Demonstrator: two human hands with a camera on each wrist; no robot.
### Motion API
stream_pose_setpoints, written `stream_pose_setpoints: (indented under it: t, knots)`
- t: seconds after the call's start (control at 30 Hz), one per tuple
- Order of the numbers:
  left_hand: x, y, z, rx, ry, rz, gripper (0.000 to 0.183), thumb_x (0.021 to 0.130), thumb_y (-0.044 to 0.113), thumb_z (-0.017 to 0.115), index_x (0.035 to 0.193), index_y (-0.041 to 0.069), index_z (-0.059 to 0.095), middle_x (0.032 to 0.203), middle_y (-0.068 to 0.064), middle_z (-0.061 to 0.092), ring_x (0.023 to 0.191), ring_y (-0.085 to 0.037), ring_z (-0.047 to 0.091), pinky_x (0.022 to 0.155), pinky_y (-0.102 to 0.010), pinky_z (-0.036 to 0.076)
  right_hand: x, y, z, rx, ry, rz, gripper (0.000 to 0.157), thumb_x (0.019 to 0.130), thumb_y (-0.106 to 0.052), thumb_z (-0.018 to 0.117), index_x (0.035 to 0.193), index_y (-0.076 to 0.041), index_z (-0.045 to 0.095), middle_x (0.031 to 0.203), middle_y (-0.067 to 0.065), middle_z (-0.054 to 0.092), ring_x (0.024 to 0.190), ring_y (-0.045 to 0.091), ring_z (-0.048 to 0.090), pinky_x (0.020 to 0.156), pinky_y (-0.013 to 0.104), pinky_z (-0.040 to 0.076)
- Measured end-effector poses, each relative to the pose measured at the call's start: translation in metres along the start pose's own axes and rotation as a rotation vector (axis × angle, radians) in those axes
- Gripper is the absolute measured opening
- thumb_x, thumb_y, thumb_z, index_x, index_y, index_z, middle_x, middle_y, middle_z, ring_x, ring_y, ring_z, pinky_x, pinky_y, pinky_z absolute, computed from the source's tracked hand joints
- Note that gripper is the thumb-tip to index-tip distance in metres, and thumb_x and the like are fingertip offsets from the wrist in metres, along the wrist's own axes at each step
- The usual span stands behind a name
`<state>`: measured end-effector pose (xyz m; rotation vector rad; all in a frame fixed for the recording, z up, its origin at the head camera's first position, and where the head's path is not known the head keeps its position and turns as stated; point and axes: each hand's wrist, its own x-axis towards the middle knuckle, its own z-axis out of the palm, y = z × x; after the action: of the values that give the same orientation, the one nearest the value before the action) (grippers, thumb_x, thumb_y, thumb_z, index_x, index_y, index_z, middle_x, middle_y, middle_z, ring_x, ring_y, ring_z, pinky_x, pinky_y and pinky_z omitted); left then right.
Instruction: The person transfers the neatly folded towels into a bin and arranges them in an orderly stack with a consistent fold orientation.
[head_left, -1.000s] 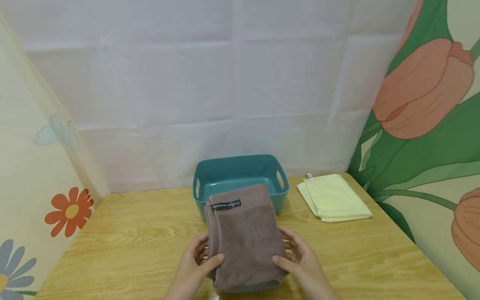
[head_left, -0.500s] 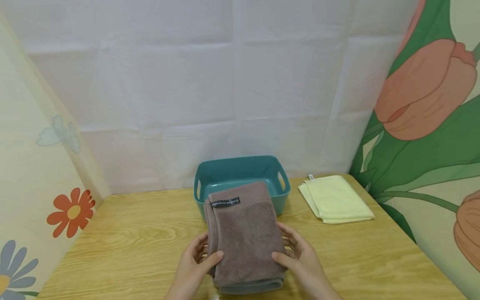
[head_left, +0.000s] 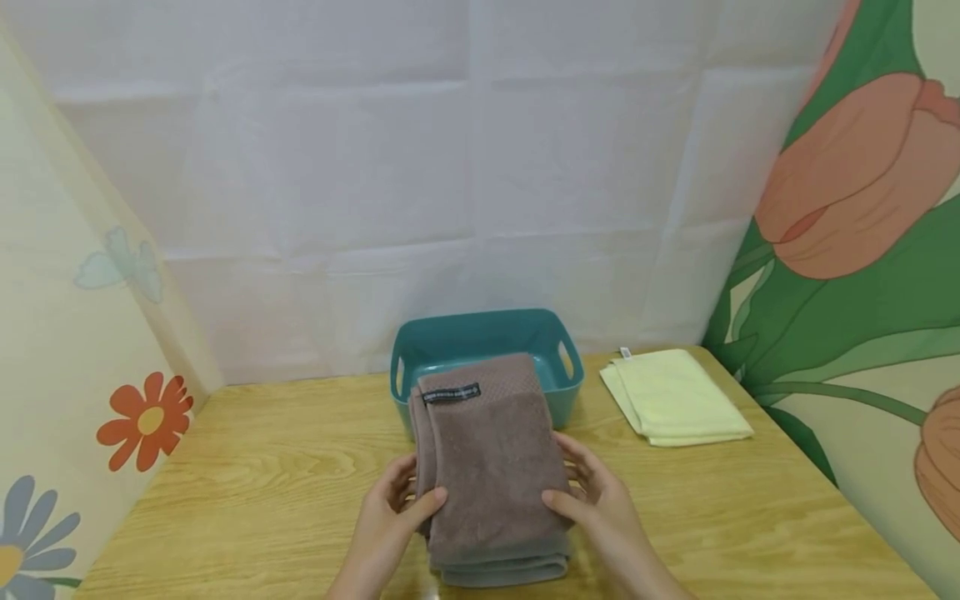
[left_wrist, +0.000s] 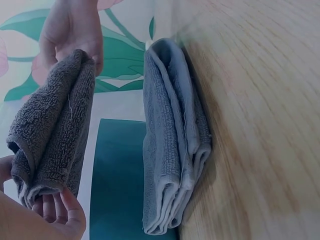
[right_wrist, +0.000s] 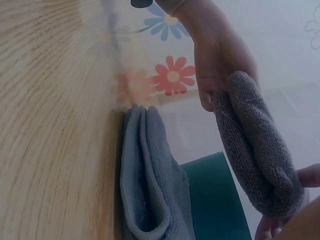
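A folded brown towel [head_left: 491,467] with a black label near its far edge is held up between both hands. My left hand [head_left: 388,518] grips its left side, thumb on top and fingers beneath. On the opposite side my right hand [head_left: 606,510] grips it the same way. Below the brown towel a folded grey-blue towel [head_left: 506,571] lies on the table, mostly hidden in the head view. Both wrist views show a gap between the two: the grey-blue towel [left_wrist: 172,145] rests on the wood while the brown towel [right_wrist: 262,145] hangs above it.
A teal basket [head_left: 480,319] with handle holes stands behind the towels, against the white backdrop [head_left: 337,167]. To its right a folded pale yellow towel [head_left: 678,396] lies on the wooden table [head_left: 262,500]. Flower-printed sheets flank the table on both sides.
Both hands have raised the brown towel and moved it slightly forward, toward the basket. More of the grey-blue towel shows beneath its near edge.
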<state>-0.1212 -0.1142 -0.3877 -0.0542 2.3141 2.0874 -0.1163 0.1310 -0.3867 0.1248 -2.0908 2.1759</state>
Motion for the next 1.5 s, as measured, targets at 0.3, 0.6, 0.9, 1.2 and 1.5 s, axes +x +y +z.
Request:
stream_pose_setpoints:
  t: [0.3, 0.6, 0.9, 1.2, 1.5]
  knots:
    - [0.005, 0.003, 0.000, -0.005, -0.011, 0.042, 0.063, 0.089, 0.019, 0.076, 0.141, -0.003, 0.047, 0.126, -0.012, 0.061, 0.104, -0.017, 0.059, 0.084, -0.026, 0.051, 0.006, -0.003, -0.002, -0.008, -0.004, -0.029, 0.062, 0.079, 0.012, 0.072, 0.138, 0.004, 0.052, 0.126, 0.013, 0.059, 0.101, 0.015, 0.059, 0.083, 0.024, 0.051]
    - [0.010, 0.004, -0.002, -0.019, 0.001, 0.036, 0.059, 0.089, 0.013, 0.075, 0.139, -0.004, 0.049, 0.126, -0.014, 0.062, 0.103, -0.017, 0.060, 0.082, -0.026, 0.052, 0.012, -0.004, 0.002, -0.005, -0.010, -0.009, 0.062, 0.079, 0.011, 0.071, 0.138, 0.004, 0.052, 0.125, 0.015, 0.059, 0.101, 0.015, 0.059, 0.084, 0.024, 0.051]
    - [0.018, 0.005, -0.002, -0.012, 0.001, 0.066, 0.059, 0.089, 0.011, 0.075, 0.139, -0.005, 0.049, 0.125, -0.014, 0.062, 0.102, -0.016, 0.060, 0.080, -0.026, 0.052, 0.021, -0.003, 0.000, -0.001, -0.026, 0.003, 0.063, 0.079, 0.008, 0.071, 0.139, 0.004, 0.050, 0.127, 0.012, 0.060, 0.103, 0.017, 0.057, 0.084, 0.025, 0.050]
    - [0.029, 0.006, -0.001, -0.010, -0.020, 0.098, 0.058, 0.089, 0.012, 0.075, 0.138, -0.005, 0.050, 0.125, -0.015, 0.062, 0.102, -0.017, 0.061, 0.080, -0.026, 0.052, 0.028, -0.008, 0.001, -0.020, 0.007, 0.028, 0.063, 0.078, 0.012, 0.069, 0.138, 0.004, 0.051, 0.128, 0.017, 0.059, 0.103, 0.017, 0.057, 0.084, 0.025, 0.050]
    - [0.034, 0.006, 0.001, -0.037, -0.007, 0.091, 0.053, 0.090, 0.009, 0.073, 0.136, -0.005, 0.051, 0.123, -0.014, 0.063, 0.100, -0.016, 0.060, 0.080, -0.025, 0.051, 0.032, -0.009, 0.001, -0.030, 0.001, 0.036, 0.064, 0.079, 0.009, 0.070, 0.140, 0.003, 0.051, 0.130, 0.018, 0.058, 0.107, 0.020, 0.055, 0.086, 0.025, 0.049]
